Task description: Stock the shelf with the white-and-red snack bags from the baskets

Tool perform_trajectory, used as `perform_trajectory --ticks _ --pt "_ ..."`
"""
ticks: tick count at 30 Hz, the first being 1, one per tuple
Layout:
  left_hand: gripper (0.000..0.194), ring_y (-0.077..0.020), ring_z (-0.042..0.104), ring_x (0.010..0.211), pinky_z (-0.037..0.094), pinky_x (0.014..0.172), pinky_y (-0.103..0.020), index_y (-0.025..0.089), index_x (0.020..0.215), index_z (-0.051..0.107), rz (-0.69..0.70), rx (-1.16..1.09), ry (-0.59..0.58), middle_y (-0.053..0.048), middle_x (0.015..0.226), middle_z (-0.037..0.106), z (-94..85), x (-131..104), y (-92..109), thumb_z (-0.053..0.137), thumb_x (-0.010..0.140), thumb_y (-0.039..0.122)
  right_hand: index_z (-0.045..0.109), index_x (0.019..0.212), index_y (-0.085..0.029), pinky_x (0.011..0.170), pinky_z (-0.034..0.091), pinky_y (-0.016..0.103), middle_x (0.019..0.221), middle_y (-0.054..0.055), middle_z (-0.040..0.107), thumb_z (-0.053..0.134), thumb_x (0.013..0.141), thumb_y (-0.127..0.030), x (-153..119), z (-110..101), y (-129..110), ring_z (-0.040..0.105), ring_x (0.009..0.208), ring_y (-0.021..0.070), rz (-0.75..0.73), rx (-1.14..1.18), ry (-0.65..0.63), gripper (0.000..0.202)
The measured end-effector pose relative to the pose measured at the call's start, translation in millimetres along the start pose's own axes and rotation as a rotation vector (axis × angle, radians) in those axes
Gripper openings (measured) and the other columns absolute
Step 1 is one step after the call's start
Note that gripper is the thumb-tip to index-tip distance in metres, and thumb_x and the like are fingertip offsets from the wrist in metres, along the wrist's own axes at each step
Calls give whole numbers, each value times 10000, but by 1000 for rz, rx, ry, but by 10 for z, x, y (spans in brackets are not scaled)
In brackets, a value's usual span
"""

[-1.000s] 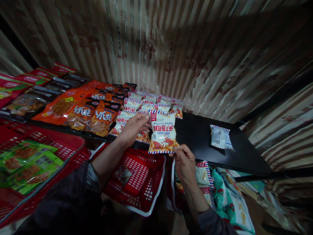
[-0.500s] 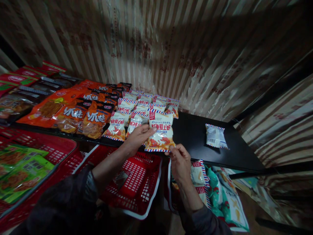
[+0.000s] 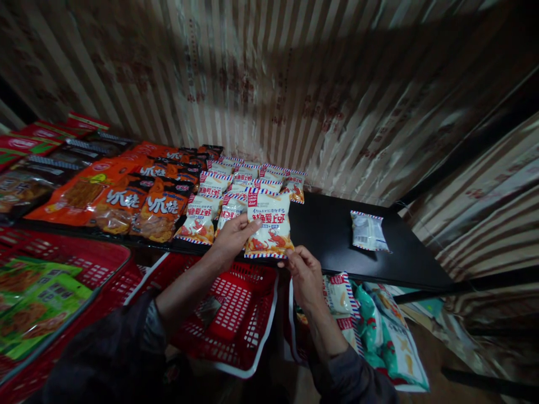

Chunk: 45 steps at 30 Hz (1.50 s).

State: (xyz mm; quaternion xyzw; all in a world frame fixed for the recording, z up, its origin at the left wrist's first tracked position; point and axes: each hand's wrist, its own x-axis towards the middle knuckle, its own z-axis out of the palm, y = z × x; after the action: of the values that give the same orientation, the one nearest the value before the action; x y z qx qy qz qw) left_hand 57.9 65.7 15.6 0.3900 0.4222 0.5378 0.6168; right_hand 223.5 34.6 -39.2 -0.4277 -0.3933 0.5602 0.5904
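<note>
Between my two hands is a white and orange snack bag (image 3: 269,221) with red lettering and striped edges, held front side up over the shelf's front edge. My left hand (image 3: 233,237) grips its left side, thumb on the front. At the lower right corner, my right hand (image 3: 304,274) pinches the bag. Rows of matching snack bags (image 3: 197,219) lie just behind and to the left, partly covered by the held one. Farther right on the black shelf (image 3: 324,235) one more snack bag (image 3: 369,231) lies with its back side up.
Orange and black snack packs (image 3: 162,207) fill the shelf's left part. Below stand a red basket (image 3: 236,303) and another red basket (image 3: 105,258) with green packets (image 3: 46,303). More bags (image 3: 396,342) sit below right. A striped curtain (image 3: 252,73) hangs behind.
The view has shifted slightly. Both hands keep hold of the same snack bag, which stays at nearly the same place over the shelf's front edge.
</note>
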Motion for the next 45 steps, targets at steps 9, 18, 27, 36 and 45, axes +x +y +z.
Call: perform_trajectory --ticks 9,18,27,36,45 --pt "451 -232 701 847 546 784 -355 162 887 675 4 67 -83 -61 868 753 -14 -7 -23 840 571 438 700 1044 -249 898 505 316 1055 18 723 698 786 -432 59 -56 -62 648 1006 192 -59 -18 -75 316" --pt "494 -263 684 987 501 940 -459 161 1012 658 -84 174 -267 -82 1026 740 44 -64 -133 793 647 465 689 995 -226 826 543 324 955 15 754 746 727 -473 163 -56 -167 683 826 173 -93 1 -2 369" --pt "499 -290 647 1101 489 974 -485 194 1105 648 -113 160 -349 -98 1172 703 124 -66 -229 788 683 421 695 851 -199 670 550 319 737 -6 749 784 637 -469 207 -93 -200 676 669 178 -80 37 194 356" --pt "527 -294 676 1029 517 939 -456 156 1015 647 -54 109 -244 -107 1076 738 272 0 -301 823 620 458 674 909 -212 659 550 304 768 -3 748 756 649 -508 243 -184 -305 688 711 188 -9 24 142 403" --pt "483 -248 718 801 554 806 -409 160 934 576 -18 81 -74 -69 846 753 480 97 -404 795 649 482 666 956 -219 674 545 305 902 30 746 769 636 -524 146 -384 -440 686 798 200 89 -126 -5 453"
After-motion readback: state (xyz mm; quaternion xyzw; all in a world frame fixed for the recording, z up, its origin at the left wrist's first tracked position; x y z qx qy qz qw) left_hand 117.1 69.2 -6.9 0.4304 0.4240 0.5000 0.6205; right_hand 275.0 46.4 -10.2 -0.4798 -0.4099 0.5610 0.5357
